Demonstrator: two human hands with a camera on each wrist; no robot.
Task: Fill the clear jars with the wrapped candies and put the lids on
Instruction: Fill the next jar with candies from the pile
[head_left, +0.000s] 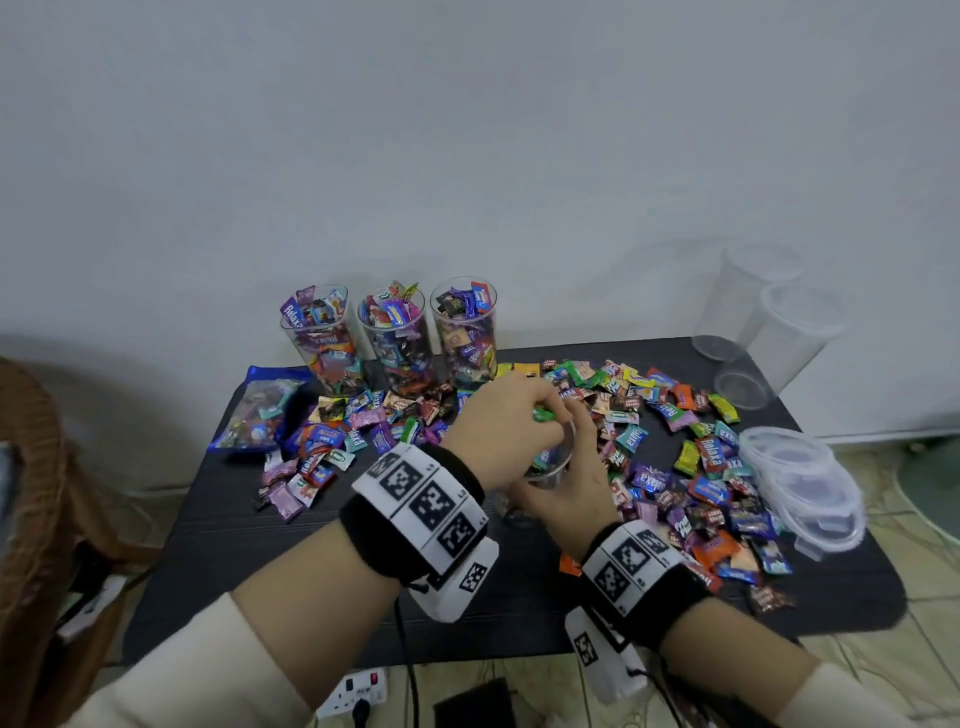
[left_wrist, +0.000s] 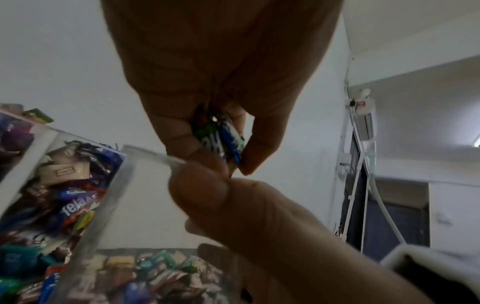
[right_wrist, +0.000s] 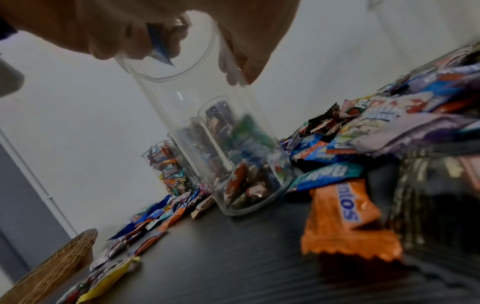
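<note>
A clear jar (head_left: 551, 465) stands on the black table (head_left: 291, 540), with a few wrapped candies at its bottom (right_wrist: 246, 183). My right hand (head_left: 563, 480) grips this jar (right_wrist: 205, 123) near its rim. My left hand (head_left: 537, 413) hovers over the jar's mouth, pinching green and blue wrapped candies (left_wrist: 224, 142). Three jars full of candies (head_left: 397, 340) stand uncovered at the back. Loose candies (head_left: 675, 447) lie spread over the table. A stack of clear lids (head_left: 802, 486) sits at the right edge.
Two empty clear jars (head_left: 769, 332) lean at the back right corner. An open candy bag (head_left: 254, 410) lies at the left. A wicker basket (head_left: 31, 499) stands left of the table, a power strip (head_left: 358, 691) on the floor.
</note>
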